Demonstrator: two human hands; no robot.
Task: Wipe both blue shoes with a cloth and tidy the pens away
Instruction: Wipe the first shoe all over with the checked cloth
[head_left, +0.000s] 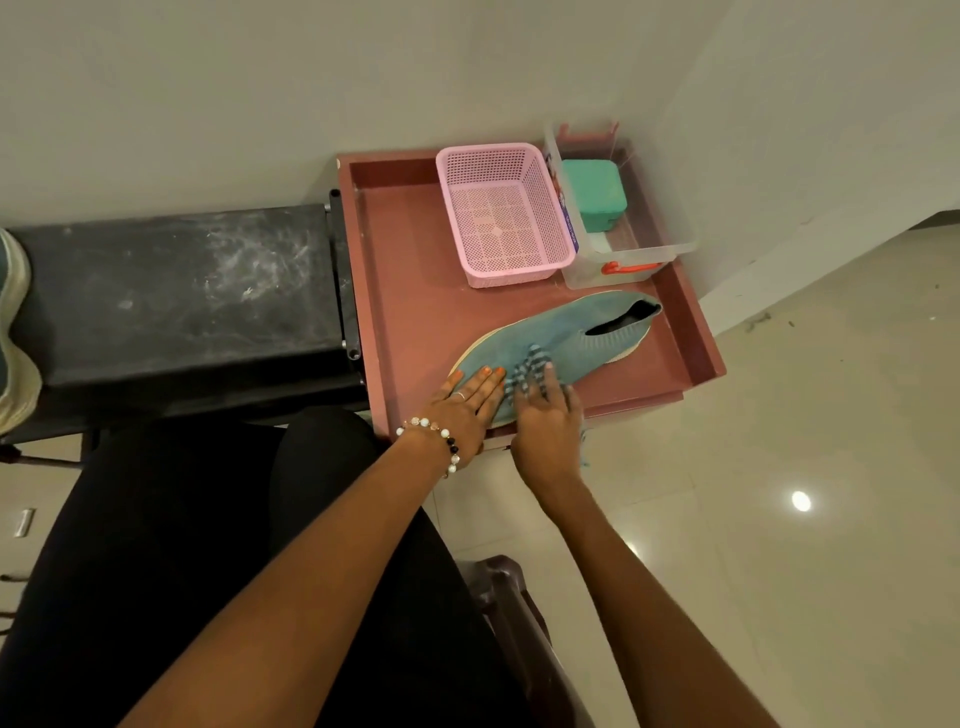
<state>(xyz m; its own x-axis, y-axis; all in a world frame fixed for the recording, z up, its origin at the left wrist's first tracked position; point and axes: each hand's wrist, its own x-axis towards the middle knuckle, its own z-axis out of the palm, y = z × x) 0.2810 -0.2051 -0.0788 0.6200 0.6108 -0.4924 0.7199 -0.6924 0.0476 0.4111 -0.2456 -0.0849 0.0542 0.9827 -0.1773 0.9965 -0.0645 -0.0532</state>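
A blue knit shoe (576, 332) lies on its side in a reddish tray (410, 312), toe toward me. My left hand (462, 405) lies flat with straight fingers on the toe end, holding it down. My right hand (545, 421) presses a blue-and-grey striped cloth (530, 371) against the shoe's middle; the fingers are blurred and partly under the cloth. A second shoe (13, 322) shows at the far left edge on a black bench. No pens are in view.
An empty pink mesh basket (504, 208) stands at the tray's back. Beside it is a clear plastic box (623, 244) holding a teal case (595, 195). A dusty black bench (176, 296) adjoins the tray on the left. Walls close the corner behind.
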